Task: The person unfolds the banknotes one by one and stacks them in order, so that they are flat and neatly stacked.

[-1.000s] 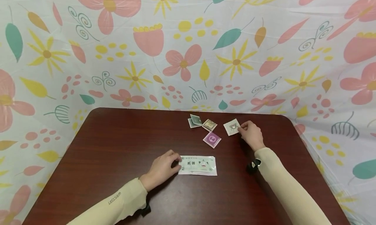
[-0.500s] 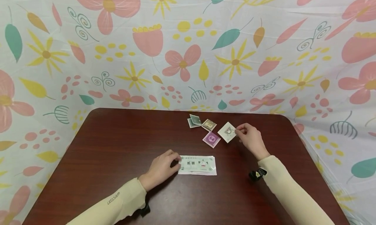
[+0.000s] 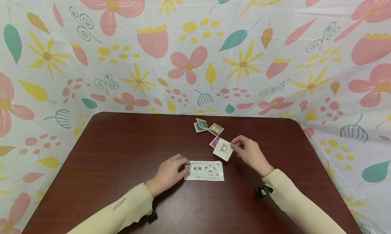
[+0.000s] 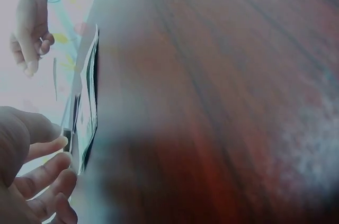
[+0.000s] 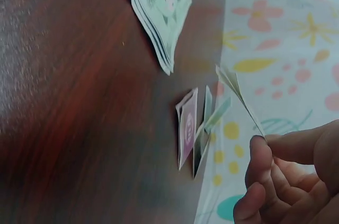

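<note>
My right hand (image 3: 251, 155) pinches the corner of a small folded play banknote (image 3: 224, 149), pale with a cartoon face, between thumb and finger. In the right wrist view its thin folded edge stands clear of the table. It overlaps a folded purple banknote (image 3: 214, 141) in the head view. My left hand (image 3: 169, 174) is at the left end of a stack of flat green play banknotes (image 3: 204, 171) marked with Chinese characters. Its thumb and finger pinch the edge of the top note, which bows up slightly; in the left wrist view the fingertips (image 4: 62, 142) meet at that edge.
Behind the purple note lie a folded brown banknote (image 3: 216, 129) and a half-unfolded dark green banknote (image 3: 201, 124). All rest on a dark red-brown wooden table (image 3: 122, 142). A flower-printed cloth (image 3: 189, 57) hangs along its back and sides.
My right hand has brought the pale folded note leftward and nearer, from beside the other folded notes to over the purple one. My left hand has lifted the top note's left edge slightly.
</note>
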{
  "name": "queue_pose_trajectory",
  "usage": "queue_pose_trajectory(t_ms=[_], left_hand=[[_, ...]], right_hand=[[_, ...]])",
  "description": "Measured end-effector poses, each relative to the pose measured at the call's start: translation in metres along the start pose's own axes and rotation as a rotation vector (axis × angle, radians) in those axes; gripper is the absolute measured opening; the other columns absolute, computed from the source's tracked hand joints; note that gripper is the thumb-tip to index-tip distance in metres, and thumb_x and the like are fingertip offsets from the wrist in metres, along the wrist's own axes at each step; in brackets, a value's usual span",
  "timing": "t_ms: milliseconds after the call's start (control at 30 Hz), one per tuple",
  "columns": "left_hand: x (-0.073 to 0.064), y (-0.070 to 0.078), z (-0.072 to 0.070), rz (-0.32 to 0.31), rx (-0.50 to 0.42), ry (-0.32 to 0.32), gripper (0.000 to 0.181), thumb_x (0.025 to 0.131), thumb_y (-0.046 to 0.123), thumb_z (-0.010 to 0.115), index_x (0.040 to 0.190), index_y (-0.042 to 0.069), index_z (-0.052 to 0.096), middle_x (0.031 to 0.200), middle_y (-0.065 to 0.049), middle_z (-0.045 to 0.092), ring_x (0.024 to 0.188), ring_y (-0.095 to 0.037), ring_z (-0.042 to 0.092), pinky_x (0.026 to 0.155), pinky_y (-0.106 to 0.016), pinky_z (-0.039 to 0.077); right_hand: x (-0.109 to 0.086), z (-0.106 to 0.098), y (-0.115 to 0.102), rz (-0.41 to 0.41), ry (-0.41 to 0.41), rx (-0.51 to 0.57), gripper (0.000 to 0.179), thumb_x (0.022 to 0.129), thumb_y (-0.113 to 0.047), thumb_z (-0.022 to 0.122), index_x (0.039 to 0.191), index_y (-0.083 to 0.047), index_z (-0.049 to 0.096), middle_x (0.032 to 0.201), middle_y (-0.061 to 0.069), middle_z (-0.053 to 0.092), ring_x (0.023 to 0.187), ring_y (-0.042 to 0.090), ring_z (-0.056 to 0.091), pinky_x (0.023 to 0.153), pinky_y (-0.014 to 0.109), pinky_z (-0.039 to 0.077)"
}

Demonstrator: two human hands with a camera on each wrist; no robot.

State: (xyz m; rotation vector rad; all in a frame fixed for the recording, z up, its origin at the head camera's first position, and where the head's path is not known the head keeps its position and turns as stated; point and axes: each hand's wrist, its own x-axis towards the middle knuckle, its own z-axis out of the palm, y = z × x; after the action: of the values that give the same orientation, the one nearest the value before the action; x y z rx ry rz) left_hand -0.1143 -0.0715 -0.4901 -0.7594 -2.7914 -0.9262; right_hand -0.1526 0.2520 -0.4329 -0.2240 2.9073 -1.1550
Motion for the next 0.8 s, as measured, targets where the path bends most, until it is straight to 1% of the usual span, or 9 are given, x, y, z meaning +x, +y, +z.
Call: queue_pose_trajectory(t_ms=[133,233,367,467,600,733,800], left_hand=[[0.003,0.002,0.000,0.018,-0.008,0.010,0.010,0.094,0.020,0.077,0.104,0.018,0.078,0.095,0.005,0.068,0.081,-0.010,0.058,0.068,-0.032,0.050],[0.005,0.003,0.000,0.022,-0.025,0.005,0.011,0.094,0.020,0.077,0.106,0.018,0.078,0.096,0.005,0.069,0.082,-0.011,0.057,0.069,-0.032,0.050],[0.007,0.004,0.000,0.025,-0.033,-0.004,0.017,0.094,0.021,0.077,0.111,0.017,0.079,0.103,0.003,0.074,0.089,-0.015,0.064,0.075,-0.036,0.054],[0.010,0.005,0.000,0.048,-0.033,-0.003,0.020,0.094,0.021,0.077,0.113,0.016,0.080,0.107,0.001,0.076,0.095,-0.020,0.067,0.081,-0.041,0.055],[0.016,0.008,-0.001,0.082,-0.036,-0.002,0.021,0.094,0.022,0.078,0.114,0.015,0.080,0.107,0.001,0.077,0.097,-0.021,0.068,0.082,-0.042,0.055],[0.021,0.012,-0.002,0.073,-0.069,-0.023,0.023,0.096,0.024,0.076,0.117,0.014,0.078,0.112,0.000,0.076,0.102,-0.021,0.069,0.086,-0.043,0.054],[0.023,0.014,-0.001,0.071,-0.098,-0.035,0.024,0.098,0.023,0.075,0.119,0.013,0.076,0.115,-0.001,0.075,0.105,-0.020,0.070,0.089,-0.043,0.055]], right_hand=[[-0.002,0.006,-0.008,-0.028,-0.031,-0.005,0.007,0.101,-0.013,0.067,0.106,-0.008,0.069,0.090,0.013,0.072,0.066,0.021,0.065,0.061,0.030,0.053],[-0.003,0.011,-0.012,-0.047,-0.051,0.001,0.007,0.100,-0.011,0.069,0.106,-0.007,0.069,0.089,0.009,0.071,0.065,0.016,0.062,0.060,0.029,0.054],[-0.005,0.019,-0.018,-0.076,-0.093,-0.011,0.006,0.099,-0.010,0.071,0.104,-0.008,0.071,0.087,0.002,0.071,0.062,0.012,0.060,0.059,0.028,0.054],[-0.005,0.024,-0.023,-0.101,-0.123,-0.031,0.005,0.097,-0.009,0.072,0.102,-0.010,0.072,0.085,-0.001,0.072,0.062,0.010,0.060,0.058,0.027,0.052],[-0.004,0.030,-0.029,-0.179,-0.152,-0.056,0.003,0.096,-0.007,0.073,0.098,-0.010,0.073,0.084,-0.003,0.072,0.069,0.008,0.061,0.062,0.026,0.053],[-0.002,0.034,-0.033,-0.286,-0.194,-0.069,0.005,0.096,-0.007,0.073,0.096,-0.012,0.074,0.086,-0.006,0.072,0.080,0.008,0.064,0.071,0.027,0.053],[-0.001,0.036,-0.035,-0.332,-0.220,-0.060,0.006,0.097,-0.007,0.073,0.097,-0.013,0.074,0.088,-0.006,0.072,0.082,0.007,0.064,0.073,0.027,0.053]])
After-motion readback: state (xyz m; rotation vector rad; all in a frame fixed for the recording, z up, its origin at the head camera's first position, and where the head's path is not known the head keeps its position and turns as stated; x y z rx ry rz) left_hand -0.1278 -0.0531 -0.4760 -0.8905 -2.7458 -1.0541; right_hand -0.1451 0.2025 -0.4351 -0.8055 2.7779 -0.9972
